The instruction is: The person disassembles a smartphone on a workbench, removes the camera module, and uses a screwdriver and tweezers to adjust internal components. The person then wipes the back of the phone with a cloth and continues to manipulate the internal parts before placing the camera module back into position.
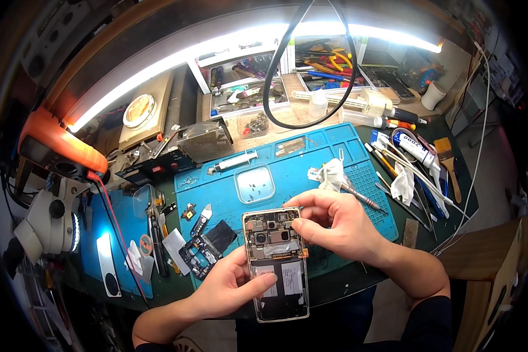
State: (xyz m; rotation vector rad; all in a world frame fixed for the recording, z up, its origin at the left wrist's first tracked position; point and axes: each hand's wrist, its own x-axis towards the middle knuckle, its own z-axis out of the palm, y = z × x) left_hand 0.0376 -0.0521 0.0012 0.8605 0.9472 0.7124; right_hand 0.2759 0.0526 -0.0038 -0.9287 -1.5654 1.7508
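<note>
An opened smartphone (274,249) without its back cover is held up over the mat's front edge, showing camera modules, circuit board and a dark battery. My left hand (232,284) grips its lower left side, the thumb lying across the battery. At the phone's upper right corner is my right hand (340,226), closed on the frame with the thumb against the board's edge and the index finger along the top. Left of the phone lie a black phone bracket (199,256) and a dark flat sheet (219,236). A clear tray (254,183) of small screws sits beyond it.
A blue repair mat (217,188) covers the bench. Tweezers, brushes and a glue tube (416,149) crowd the right side. At left stand an orange multimeter (61,146) and a microscope with a lit ring (75,233). A black cable loop (266,88) hangs above the bench.
</note>
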